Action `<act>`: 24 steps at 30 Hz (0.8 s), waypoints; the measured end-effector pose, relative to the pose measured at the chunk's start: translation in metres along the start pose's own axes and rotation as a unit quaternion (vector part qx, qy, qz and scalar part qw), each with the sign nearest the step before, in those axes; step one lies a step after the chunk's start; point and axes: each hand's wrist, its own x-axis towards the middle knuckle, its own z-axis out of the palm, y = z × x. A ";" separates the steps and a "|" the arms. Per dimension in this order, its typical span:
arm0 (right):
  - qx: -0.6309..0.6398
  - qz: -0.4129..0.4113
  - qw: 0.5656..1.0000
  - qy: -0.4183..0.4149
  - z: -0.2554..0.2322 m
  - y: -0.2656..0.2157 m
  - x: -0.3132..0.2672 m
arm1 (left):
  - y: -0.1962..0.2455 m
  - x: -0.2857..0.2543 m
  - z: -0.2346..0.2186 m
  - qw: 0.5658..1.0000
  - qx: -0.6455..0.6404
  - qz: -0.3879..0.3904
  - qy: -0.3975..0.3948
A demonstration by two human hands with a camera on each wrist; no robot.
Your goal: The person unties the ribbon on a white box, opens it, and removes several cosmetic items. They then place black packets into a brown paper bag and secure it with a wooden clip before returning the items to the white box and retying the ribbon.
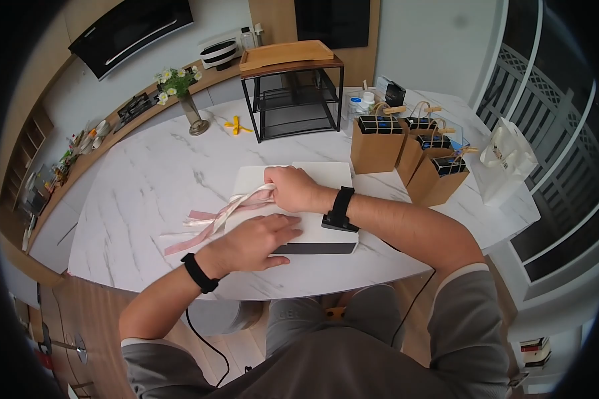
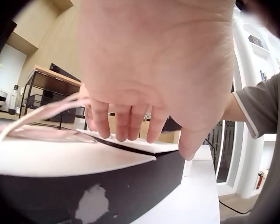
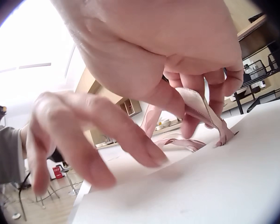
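A white box (image 1: 329,174) with a dark side (image 2: 135,191) lies in front of me on the table. Pink and white ribbons (image 1: 214,225) trail over its left part onto the tabletop. My right hand (image 1: 291,189) pinches the ribbons above the box; in the right wrist view the pinched ribbon (image 3: 196,101) comes out of the white top near its seam. Close over the near part of the lid, my left hand (image 1: 254,241) spreads its fingers and holds nothing. In the left wrist view its fingers (image 2: 123,123) point down toward the lid, where a dark gap runs between two white panels.
Brown paper bags (image 1: 377,147) with black boxes inside stand at right, beside a white bag (image 1: 508,156). A black rack (image 1: 293,100) with a wooden tray (image 1: 286,56), a flower vase (image 1: 194,118) and a yellow ribbon (image 1: 236,125) are farther back.
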 end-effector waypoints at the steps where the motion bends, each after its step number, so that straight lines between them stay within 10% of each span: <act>1: 0.000 0.002 1.000 0.002 -0.003 0.001 0.001 | 0.000 0.002 0.006 1.000 0.007 0.009 -0.005; 8: 0.220 0.058 0.973 -0.043 -0.100 -0.009 -0.008 | -0.010 0.001 0.019 1.000 0.010 0.009 0.006; 14: 0.284 0.110 0.947 0.103 -0.185 0.052 -0.062 | -0.012 0.003 0.014 1.000 0.008 0.024 0.015; 18: 0.056 0.166 0.972 0.158 -0.207 0.102 -0.106 | -0.013 0.007 0.008 0.999 0.012 0.034 -0.001; 24: -0.312 0.250 0.913 -0.075 -0.164 0.103 -0.145 | -0.017 0.011 0.003 0.998 0.027 0.059 -0.021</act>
